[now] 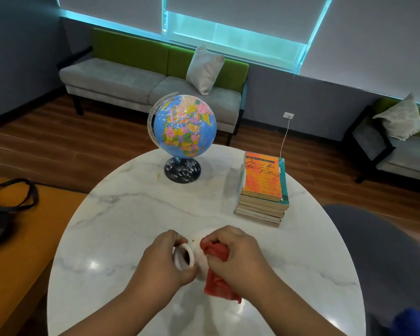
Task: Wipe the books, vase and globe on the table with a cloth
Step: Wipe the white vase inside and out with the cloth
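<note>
A small white vase (199, 259) is tilted over the near middle of the round marble table (121, 214), its mouth turned toward me. My left hand (164, 260) grips the vase by its rim. My right hand (238, 255) is closed on a red cloth (217, 280) pressed against the vase's body; the cloth hangs down below the hand. A blue globe (183, 127) on a dark speckled base stands at the table's far side. A stack of several books (263, 190) with an orange cover on top lies at the right.
An orange seat with a black bag (3, 209) is at the left. A dark grey chair (378, 251) sits close at the right. Grey and green sofas (141, 86) line the far wall. A white cable hangs from a wall socket (288, 115).
</note>
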Demonstrator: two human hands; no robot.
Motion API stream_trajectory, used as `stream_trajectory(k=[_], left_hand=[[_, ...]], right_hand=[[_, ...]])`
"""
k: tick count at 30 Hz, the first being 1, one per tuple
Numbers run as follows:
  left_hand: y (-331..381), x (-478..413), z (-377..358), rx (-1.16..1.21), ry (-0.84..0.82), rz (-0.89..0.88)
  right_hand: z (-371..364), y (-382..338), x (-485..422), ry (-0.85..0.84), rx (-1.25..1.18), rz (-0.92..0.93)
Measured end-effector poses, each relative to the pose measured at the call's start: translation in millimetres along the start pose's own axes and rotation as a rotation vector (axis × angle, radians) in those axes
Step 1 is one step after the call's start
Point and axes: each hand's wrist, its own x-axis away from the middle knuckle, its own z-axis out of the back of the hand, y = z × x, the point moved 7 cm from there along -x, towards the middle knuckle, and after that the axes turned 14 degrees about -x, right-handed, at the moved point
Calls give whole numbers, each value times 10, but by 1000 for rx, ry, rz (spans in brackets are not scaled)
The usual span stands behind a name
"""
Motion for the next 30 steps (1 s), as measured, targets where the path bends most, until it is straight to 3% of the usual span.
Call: stream_trajectory(k=[3,6,10,13,16,20,26,30], left_hand=[[24,13,21,-24,3,-16],[99,34,16,-57,-14,-60],[201,29,36,-110,-3,-111],[240,31,42,-152,-3,-144],[323,48,28,-189,6,-186],[403,25,-10,-241,-5,-224],[358,-31,14,-230,4,-227],[438,-2,-43,-252,-36,-273]], right_hand=[[299,324,-104,181,-142,-175],[444,528,-153,242,-52,-312],[276,265,-76,191,112,-171],[151,67,-12,76,60,-93],[157,26,-82,33,26,-105],[247,31,-165,137,-19,-143],[86,-39,25,-36,35,-161],[184,-21,-117,89,19,-155]])
